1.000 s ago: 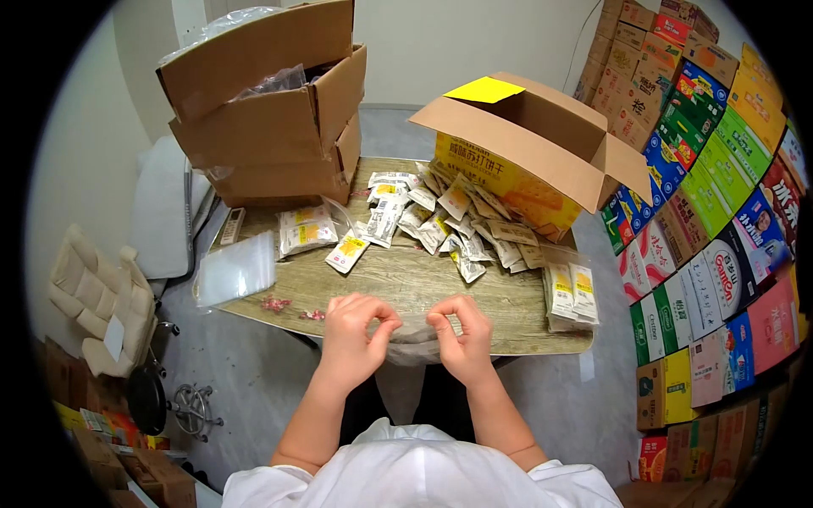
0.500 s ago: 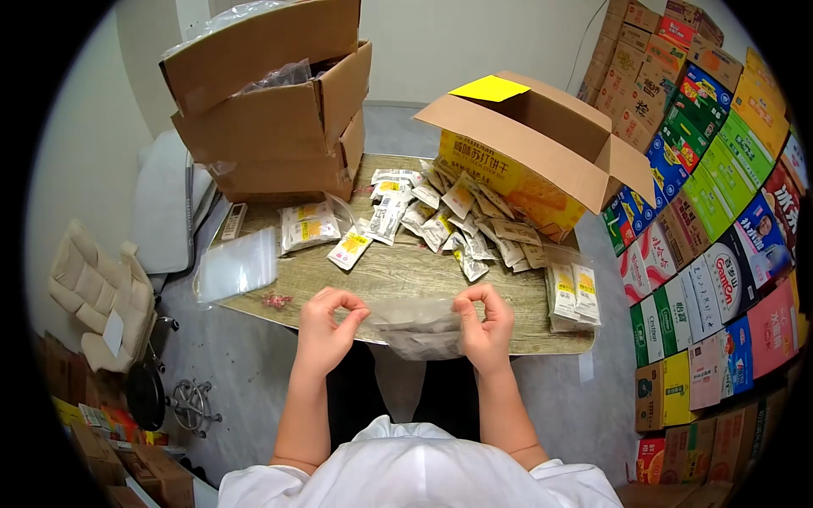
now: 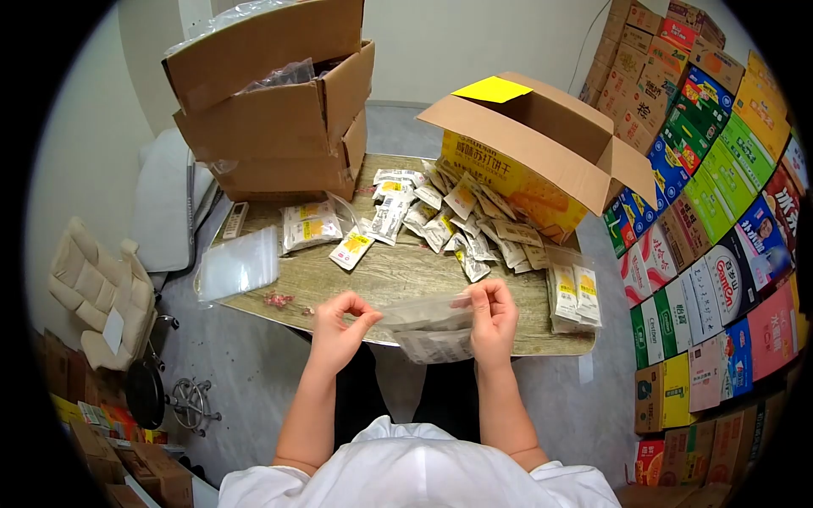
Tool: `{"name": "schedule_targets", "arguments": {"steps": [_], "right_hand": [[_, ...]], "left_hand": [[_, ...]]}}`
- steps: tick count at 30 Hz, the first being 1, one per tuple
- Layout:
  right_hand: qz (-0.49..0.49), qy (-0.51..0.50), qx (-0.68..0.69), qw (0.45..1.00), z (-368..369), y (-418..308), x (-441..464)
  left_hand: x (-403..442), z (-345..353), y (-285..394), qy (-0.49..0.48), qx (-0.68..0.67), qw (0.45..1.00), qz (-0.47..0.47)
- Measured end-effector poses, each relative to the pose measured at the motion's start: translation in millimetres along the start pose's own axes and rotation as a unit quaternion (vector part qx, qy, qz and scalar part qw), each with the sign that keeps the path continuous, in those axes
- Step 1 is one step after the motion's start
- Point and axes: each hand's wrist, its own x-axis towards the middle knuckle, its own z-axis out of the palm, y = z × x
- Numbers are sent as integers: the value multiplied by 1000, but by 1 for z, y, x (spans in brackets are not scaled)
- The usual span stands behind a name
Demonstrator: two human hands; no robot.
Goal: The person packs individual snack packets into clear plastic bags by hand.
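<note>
Between my hands, over the table's front edge, hangs a translucent plastic bag (image 3: 430,328) with grey printed packets showing through its lower part. My left hand (image 3: 340,328) pinches the bag's upper left corner between thumb and fingers. At the opposite end, my right hand (image 3: 493,320) grips the upper right corner, thumb facing me. Beyond the bag lies a loose pile of small cracker packets (image 3: 461,222), white with yellow print. One single packet (image 3: 351,249) rests nearer my left hand. A filled clear bag of packets (image 3: 576,292) lies to the right of my right hand.
A stack of flat clear bags (image 3: 240,264) is at the table's left, near another filled bag (image 3: 310,227) and a remote control (image 3: 236,220). Brown cartons (image 3: 271,127) stand at the back left. An opened yellow carton (image 3: 517,173) stands behind the pile. Stacked boxes (image 3: 703,254) line the right wall.
My left hand has shifted slightly right and my right hand slightly up, so the bag's right side sits a little higher. Both hands keep hold of it.
</note>
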Motion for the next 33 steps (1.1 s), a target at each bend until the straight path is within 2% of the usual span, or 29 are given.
{"name": "schedule_targets", "arguments": {"steps": [2,4,5,7,13,15,17,20,22,24,25,26,27,29,30,31,32,33], "right_hand": [[23,18,63,998,0,5,2],[42,30,90,995,-5,11,7],[60,41,116,991,-8,14,9],[85,53,152,983,-12,20,11],[149,70,269,949,-16,23,11],[164,78,308,934,-15,26,12],[163,135,313,926,-15,31,13],[162,130,307,929,-15,37,14],[168,142,265,939,-7,31,15],[170,161,262,936,1,20,15],[171,182,258,933,3,18,16],[171,182,258,933,0,21,15],[168,158,264,937,-4,26,12],[164,133,270,940,-8,32,8],[173,123,268,940,-9,33,6],[183,112,266,940,-8,35,6],[179,107,270,940,-6,36,5],[180,104,272,940,-5,38,5]], "left_hand": [[-2,5,-10,-19,-14,1000,4],[-4,19,-11,-57,-159,984,58],[-6,25,-13,-57,-159,984,58],[-10,36,-21,-169,-204,964,-3],[-22,61,-50,-172,-241,953,-65],[-25,63,-46,-265,-240,930,-83],[-34,75,-57,-217,-177,959,-41],[-37,72,-55,-199,-164,965,-56],[-29,58,-51,-155,-167,968,-109],[-10,26,-46,-143,-109,979,-97],[0,8,-45,-120,-77,986,-89],[13,-11,-53,-87,-28,995,-43],[24,-29,-34,-51,10,998,-44],[48,-61,-26,36,171,984,-30],[59,-73,-13,68,306,949,-27],[70,-83,-15,101,344,933,9],[82,-91,-15,114,410,905,7],[95,-95,-21,117,411,904,7]]}}
